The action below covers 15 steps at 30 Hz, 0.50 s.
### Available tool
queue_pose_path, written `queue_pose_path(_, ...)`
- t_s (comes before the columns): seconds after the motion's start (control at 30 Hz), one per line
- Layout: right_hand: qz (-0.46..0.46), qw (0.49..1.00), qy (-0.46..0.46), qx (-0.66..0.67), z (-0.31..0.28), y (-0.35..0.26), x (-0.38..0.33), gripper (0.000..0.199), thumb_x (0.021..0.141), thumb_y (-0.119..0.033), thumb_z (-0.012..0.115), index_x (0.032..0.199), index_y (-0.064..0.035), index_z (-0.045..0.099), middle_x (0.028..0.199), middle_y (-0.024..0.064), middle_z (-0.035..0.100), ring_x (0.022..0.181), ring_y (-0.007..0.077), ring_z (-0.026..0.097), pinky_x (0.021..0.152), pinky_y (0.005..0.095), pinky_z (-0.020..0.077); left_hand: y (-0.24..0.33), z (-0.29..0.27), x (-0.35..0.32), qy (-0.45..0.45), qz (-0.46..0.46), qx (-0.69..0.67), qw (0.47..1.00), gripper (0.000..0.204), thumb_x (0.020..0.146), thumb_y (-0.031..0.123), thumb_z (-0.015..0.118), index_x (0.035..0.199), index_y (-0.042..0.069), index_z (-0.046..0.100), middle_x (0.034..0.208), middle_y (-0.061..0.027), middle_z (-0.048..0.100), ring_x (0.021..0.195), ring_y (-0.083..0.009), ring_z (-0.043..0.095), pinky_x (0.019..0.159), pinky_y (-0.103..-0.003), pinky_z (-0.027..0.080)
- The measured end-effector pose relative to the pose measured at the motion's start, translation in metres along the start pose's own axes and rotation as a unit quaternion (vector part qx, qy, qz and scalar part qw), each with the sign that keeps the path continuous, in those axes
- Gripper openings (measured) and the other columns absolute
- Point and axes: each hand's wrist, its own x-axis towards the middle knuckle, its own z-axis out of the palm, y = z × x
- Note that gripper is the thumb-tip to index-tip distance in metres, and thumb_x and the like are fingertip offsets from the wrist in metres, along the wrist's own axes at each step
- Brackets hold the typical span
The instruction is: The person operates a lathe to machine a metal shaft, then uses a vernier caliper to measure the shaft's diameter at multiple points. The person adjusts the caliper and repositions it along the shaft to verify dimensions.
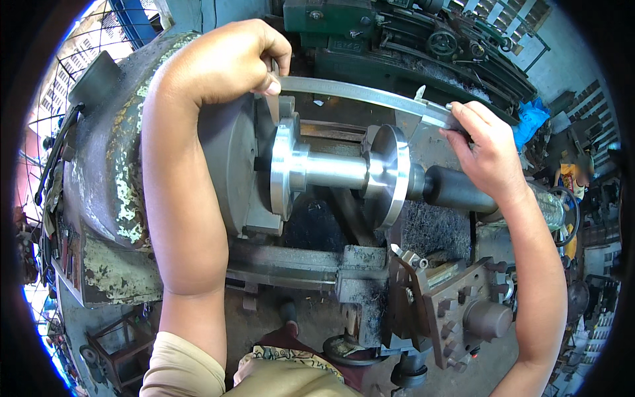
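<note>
A long steel vernier caliper (pixel 357 93) is held lengthwise above a shiny turned metal shaft with flanges (pixel 336 171). My left hand (pixel 228 63) pinches the caliper's left end, by a flat jaw that points down near the left flange. At the other end, my right hand (pixel 486 149) grips the beam beside the sliding jaw (pixel 423 102), which is above the right flange. Whether the jaws touch the flanges I cannot tell. The shaft lies horizontally between the lathe chuck (pixel 228 165) on the left and the dark tailstock end (pixel 456 188) on the right.
A bulky worn headstock (pixel 106 159) stands at left. Nearer me, a tool post with several bolts (pixel 456 311) sits on the carriage at lower right. Another green lathe (pixel 397 46) is behind, with a blue plastic bag (pixel 531 122) beside it. A person (pixel 572 178) is far right.
</note>
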Motion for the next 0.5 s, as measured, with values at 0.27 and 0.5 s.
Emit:
queue_pose_path(0.27,0.003,1.000,-0.001,-0.010,0.000,0.004,-0.002,0.034,0.081,0.001,0.079,0.112,0.0061,0.067,0.096,0.0185,0.067,0.085,0.0354,0.069,0.077,0.0385,0.0562,-0.015,-0.002,0.004,-0.005,-0.023,0.022,0.999,0.013,0.074,-0.001,0.075,0.084,-0.004,0.068,0.074,-0.0070,0.067,0.072,-0.0146,0.066,0.070,-0.030,0.051)
queue_pose_path(0.5,0.001,1.000,0.009,-0.015,0.007,0.006,-0.002,0.032,0.083,-0.002,0.078,0.112,0.0031,0.066,0.096,0.0186,0.067,0.087,0.0382,0.068,0.076,0.0416,0.0557,-0.015,0.008,0.013,-0.037,-0.019,0.065,0.997,0.016,0.073,-0.002,0.078,0.086,-0.005,0.071,0.071,-0.0094,0.069,0.070,-0.0174,0.068,0.067,-0.032,0.053)
